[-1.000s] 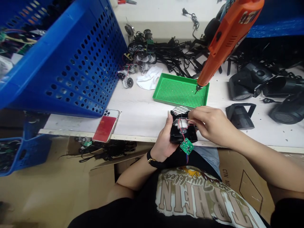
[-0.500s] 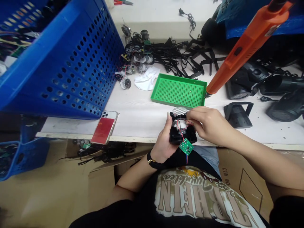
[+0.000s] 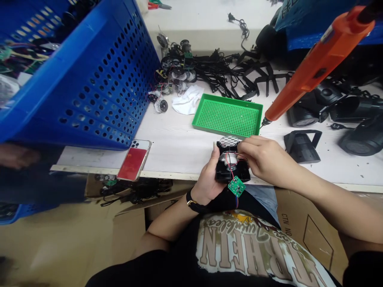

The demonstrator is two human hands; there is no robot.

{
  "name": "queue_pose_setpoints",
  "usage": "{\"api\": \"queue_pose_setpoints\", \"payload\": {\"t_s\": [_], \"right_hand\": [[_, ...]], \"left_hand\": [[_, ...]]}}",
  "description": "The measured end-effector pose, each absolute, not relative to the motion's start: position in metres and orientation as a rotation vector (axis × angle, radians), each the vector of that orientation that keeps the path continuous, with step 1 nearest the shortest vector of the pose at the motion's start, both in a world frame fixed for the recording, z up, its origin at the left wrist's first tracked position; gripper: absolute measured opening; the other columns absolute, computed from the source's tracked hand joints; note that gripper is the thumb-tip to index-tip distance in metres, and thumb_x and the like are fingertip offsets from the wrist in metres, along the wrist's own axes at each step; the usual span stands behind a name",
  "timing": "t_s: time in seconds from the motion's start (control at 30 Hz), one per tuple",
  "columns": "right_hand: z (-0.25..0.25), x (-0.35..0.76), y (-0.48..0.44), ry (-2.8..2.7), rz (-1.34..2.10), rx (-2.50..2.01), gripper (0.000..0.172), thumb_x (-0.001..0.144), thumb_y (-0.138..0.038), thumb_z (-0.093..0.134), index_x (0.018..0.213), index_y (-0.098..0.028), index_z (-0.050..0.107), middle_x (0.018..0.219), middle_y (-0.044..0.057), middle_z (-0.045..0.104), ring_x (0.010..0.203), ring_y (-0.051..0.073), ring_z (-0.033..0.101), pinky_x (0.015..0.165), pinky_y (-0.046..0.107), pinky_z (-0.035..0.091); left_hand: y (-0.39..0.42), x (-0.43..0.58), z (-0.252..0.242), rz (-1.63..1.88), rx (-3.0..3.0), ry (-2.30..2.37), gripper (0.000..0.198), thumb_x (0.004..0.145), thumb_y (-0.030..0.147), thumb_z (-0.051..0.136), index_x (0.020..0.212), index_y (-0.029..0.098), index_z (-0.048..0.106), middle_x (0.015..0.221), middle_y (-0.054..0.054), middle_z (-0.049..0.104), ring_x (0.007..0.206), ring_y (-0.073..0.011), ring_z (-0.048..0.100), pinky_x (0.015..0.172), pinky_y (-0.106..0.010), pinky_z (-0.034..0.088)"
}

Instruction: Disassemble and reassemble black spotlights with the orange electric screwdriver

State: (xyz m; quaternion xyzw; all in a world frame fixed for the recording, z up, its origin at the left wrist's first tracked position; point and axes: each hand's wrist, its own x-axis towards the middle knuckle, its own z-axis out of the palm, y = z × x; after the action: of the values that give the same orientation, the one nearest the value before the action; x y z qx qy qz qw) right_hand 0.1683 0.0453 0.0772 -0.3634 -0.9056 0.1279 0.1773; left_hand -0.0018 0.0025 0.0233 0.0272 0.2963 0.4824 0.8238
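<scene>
Well, our left hand (image 3: 206,175) cradles a black lamp housing (image 3: 224,173) just in front of the green perforated tray (image 3: 227,129), with that grip clamped around the housing's left side and underside. Our right hand (image 3: 265,161) reaches over from the tray's near right, its fingers (image 3: 249,145) drawn together at the top of the housing, over a round white part (image 3: 226,156) and thin red wires (image 3: 231,160); they press on one or the other, but we cannot tell which. A small green circuit board (image 3: 236,186) dangles from those wires below the housing, and a honeycombed clear lens disc (image 3: 228,141) sits at the housing's far end, nearest the tray. An orange electric screwdriver (image 3: 320,65) hovers with its bit just beside the tray's right corner, touched by neither hand. Farther right of the tray lie black lamp casings (image 3: 302,115) and a black bracket (image 3: 302,145) on the tabletop (image 3: 173,155). Beyond the tray sit tangled black power cords (image 3: 215,71) and a white cloth (image 3: 188,101). Left of the tray, a blue perforated crate (image 3: 98,83) looms over a phone in a red case (image 3: 133,160), and a blurred arm of another person (image 3: 18,157) shows at the far left.
</scene>
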Motion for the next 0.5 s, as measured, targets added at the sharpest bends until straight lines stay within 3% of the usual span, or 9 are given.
{"api": "queue_pose_setpoints", "payload": {"t_s": [0.13,0.27,0.5], "right_hand": [[0.077,0.168,0.045,-2.561,0.381,-1.042,0.023,0.097,-0.012,0.048,0.08,-0.018,0.061,0.076,0.007,0.063,0.074,0.02,0.051,0.067,0.031,0.039],[0.08,0.172,0.049,-2.492,0.617,-1.075,0.023,0.102,-0.02,0.052,0.084,-0.018,0.066,0.082,0.008,0.071,0.08,0.021,0.06,0.073,0.032,0.045],[0.076,0.188,0.043,-2.024,0.969,-1.174,0.021,0.105,-0.033,0.059,0.094,-0.021,0.073,0.098,0.005,0.079,0.09,0.019,0.072,0.083,0.033,0.053]], "left_hand": [[0.003,-0.001,0.025,1.041,0.077,0.627,0.044,0.105,0.054,0.06,0.112,0.013,0.076,0.11,-0.013,0.082,0.123,-0.0304,0.074,0.109,-0.044,0.055],[0.004,-0.004,0.03,1.075,0.098,0.658,0.029,0.1,0.043,0.071,0.113,0.016,0.073,0.112,-0.01,0.082,0.118,-0.03,0.076,0.108,-0.045,0.056],[0.003,-0.013,0.033,0.954,0.136,0.676,0.042,0.103,0.05,0.064,0.129,0.016,0.07,0.11,-0.013,0.082,0.109,-0.0321,0.081,0.103,-0.049,0.061]]}}
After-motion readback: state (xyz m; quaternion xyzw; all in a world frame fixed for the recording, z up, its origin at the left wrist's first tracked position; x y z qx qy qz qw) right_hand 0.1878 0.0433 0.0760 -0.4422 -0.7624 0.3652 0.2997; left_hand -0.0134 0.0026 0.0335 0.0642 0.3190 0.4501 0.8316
